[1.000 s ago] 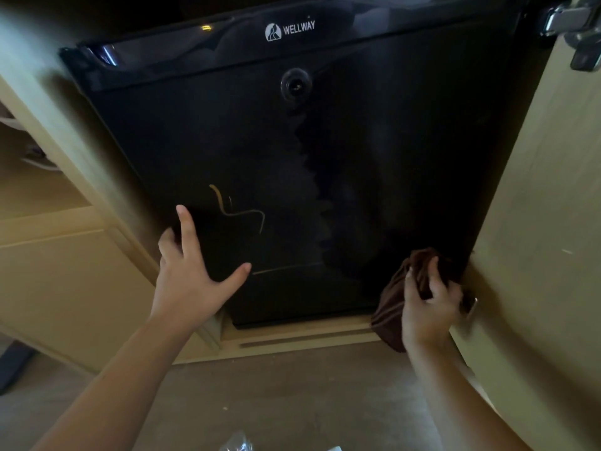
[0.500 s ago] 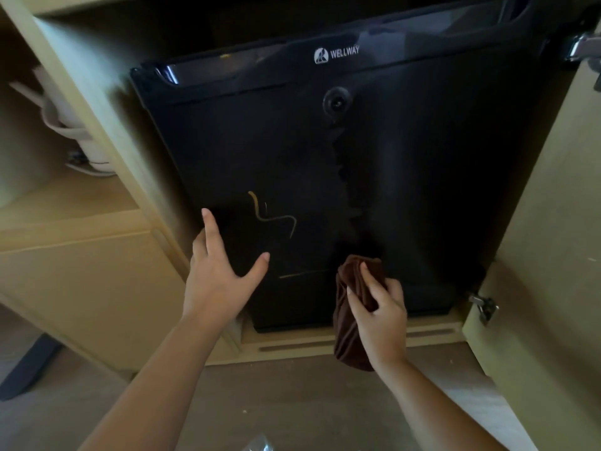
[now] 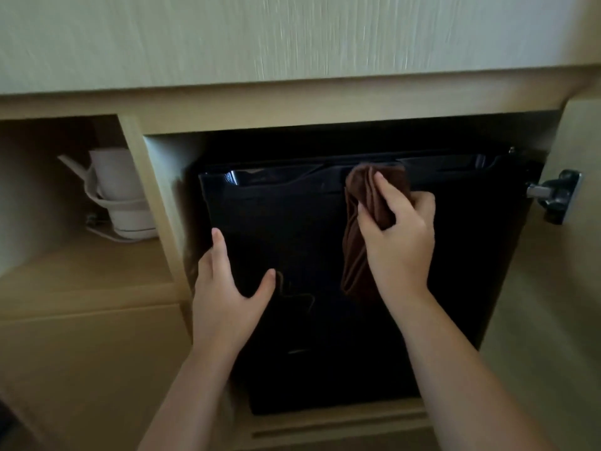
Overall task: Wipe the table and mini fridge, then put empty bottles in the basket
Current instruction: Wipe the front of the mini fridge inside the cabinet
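Moved up from lower door of mini fridge [image 3: 471, 255] to its top edge: cloth [image 3: 356, 268], bunched in curled right hand [image 3: 400, 242]. Left hand [image 3: 224, 301] spread flat on door's left side, empty. Soft, light, limp: grip at bunched middle.

Brown cloth [image 3: 364, 222] against black fridge [image 3: 292, 229]

The mini fridge [image 3: 292, 249] sits inside the cabinet [image 3: 292, 105], with a kettle [image 3: 123, 193] in the compartment to its left.

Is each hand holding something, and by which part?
The right hand grips the brown cloth by its bunched upper part; the rest hangs down. The left hand holds nothing; it rests on the mini fridge door.
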